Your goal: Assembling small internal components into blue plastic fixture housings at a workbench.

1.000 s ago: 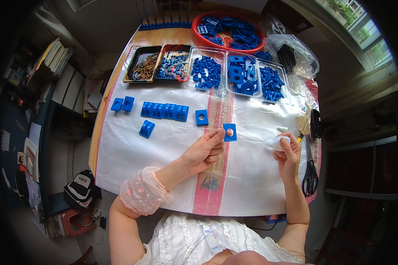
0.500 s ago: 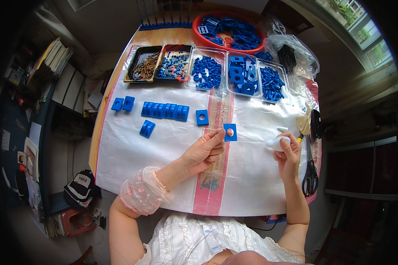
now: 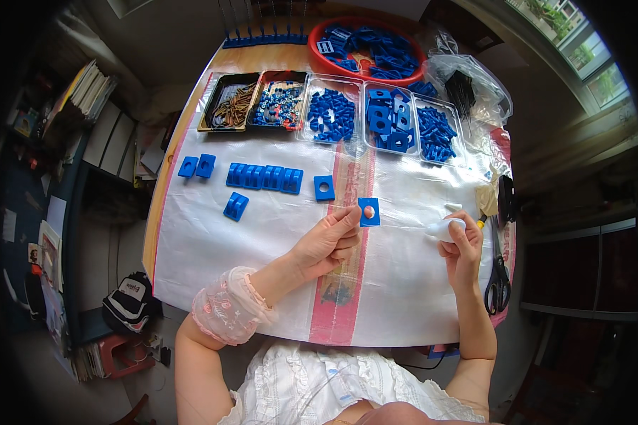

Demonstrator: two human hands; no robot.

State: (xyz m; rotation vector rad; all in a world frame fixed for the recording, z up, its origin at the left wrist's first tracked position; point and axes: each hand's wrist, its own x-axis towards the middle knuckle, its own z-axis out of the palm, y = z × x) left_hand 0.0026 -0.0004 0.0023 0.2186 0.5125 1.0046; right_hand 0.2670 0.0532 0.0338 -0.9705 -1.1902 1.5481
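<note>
Between the thumb and fingers of my left hand (image 3: 326, 244) is a flat blue square plate (image 3: 372, 205) with a round hole through it. My right hand (image 3: 461, 248) is closed around a small white bottle (image 3: 443, 229), its narrow end turned toward the plate but apart from it. A small white cone-shaped cap (image 3: 454, 208) lies just beyond the bottle. Another blue holed plate (image 3: 324, 188) rests on the sheet past my left hand. Farther left are a row of blue ridged blocks (image 3: 264, 178), a single such block (image 3: 236, 206) and two smaller blue pieces (image 3: 205, 166).
Along the far side stand a black tray of screws (image 3: 227, 106), a tray of small nuts (image 3: 280, 103) and clear boxes of blue parts (image 3: 331, 113). Behind them is a red basin (image 3: 365, 76) of blue pieces. Black scissors (image 3: 498, 287) lie at the right edge near a yellow-handled tool (image 3: 483, 221).
</note>
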